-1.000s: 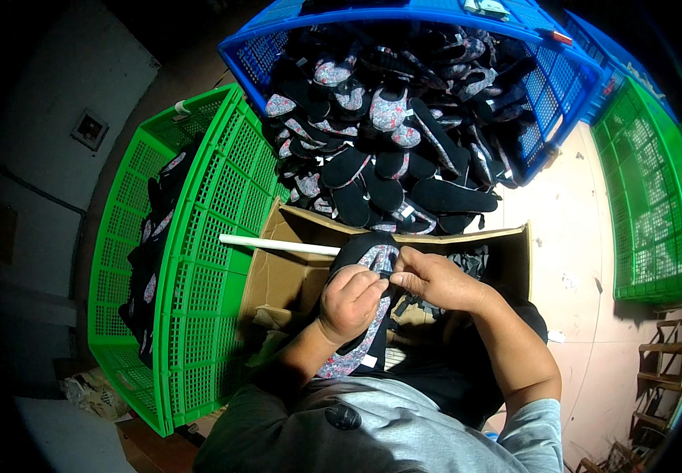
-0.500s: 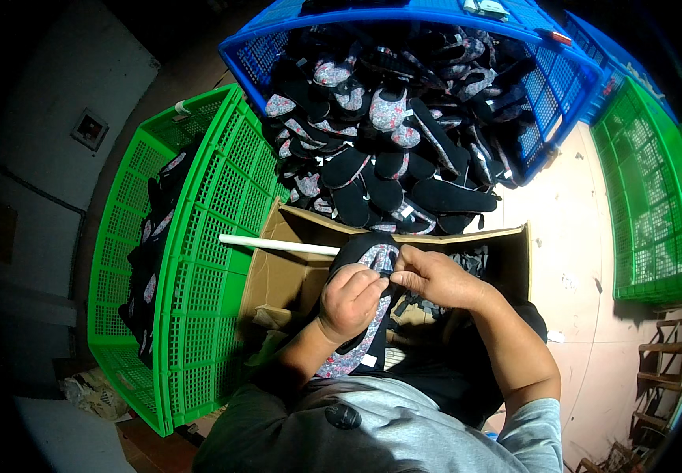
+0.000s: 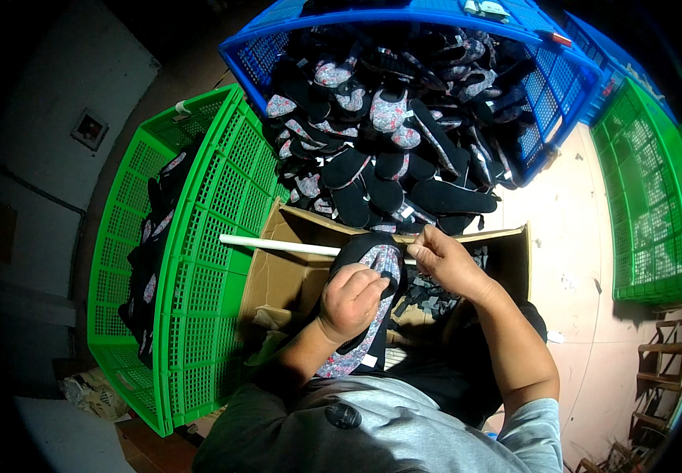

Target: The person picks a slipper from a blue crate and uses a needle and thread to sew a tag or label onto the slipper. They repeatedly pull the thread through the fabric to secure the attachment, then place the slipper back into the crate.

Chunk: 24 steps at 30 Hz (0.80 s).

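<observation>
My left hand (image 3: 352,299) is closed on a cloth shoe (image 3: 352,360) with grey-and-red floral fabric and black edging, held upright in front of my body. Its thumb and fingertips pinch at the shoe's edge, where a small dark piece shows. Up and to the right of it, my right hand (image 3: 450,262) is apart from the left, thumb and forefinger pressed together. Whatever is in that pinch is too small to make out. Behind the shoe, a white rod (image 3: 278,246) lies across an open cardboard box (image 3: 271,272); small dark scraps (image 3: 427,293) lie inside the box.
Beyond the box, a blue crate (image 3: 566,87) lies with its opening toward me, and a heap of black and floral shoes (image 3: 388,110) spills from it. A green crate (image 3: 199,276) with more shoes stands left. Another green crate (image 3: 648,197) and a wooden rack (image 3: 660,370) are right.
My right hand has moved up and to the right, away from my left hand and the shoe's edge. The left hand and the shoe have stayed nearly in place.
</observation>
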Each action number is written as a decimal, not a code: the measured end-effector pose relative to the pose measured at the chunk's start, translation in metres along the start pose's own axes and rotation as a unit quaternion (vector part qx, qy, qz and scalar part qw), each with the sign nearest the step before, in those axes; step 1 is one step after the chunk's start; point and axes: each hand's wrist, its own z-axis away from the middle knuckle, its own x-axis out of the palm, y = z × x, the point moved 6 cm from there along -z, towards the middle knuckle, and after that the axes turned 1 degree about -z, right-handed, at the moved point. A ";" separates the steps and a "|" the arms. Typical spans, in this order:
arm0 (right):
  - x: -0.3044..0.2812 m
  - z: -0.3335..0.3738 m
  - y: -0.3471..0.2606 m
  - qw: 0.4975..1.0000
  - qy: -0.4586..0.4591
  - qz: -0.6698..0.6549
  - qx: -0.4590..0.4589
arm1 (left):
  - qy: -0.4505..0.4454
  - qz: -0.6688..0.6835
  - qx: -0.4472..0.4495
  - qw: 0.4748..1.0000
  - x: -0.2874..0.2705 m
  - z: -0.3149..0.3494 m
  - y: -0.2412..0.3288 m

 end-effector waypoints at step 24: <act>0.046 0.021 -0.009 0.942 0.131 0.271 -0.146 | -0.170 -0.025 -0.279 0.945 -0.007 -0.008 -0.021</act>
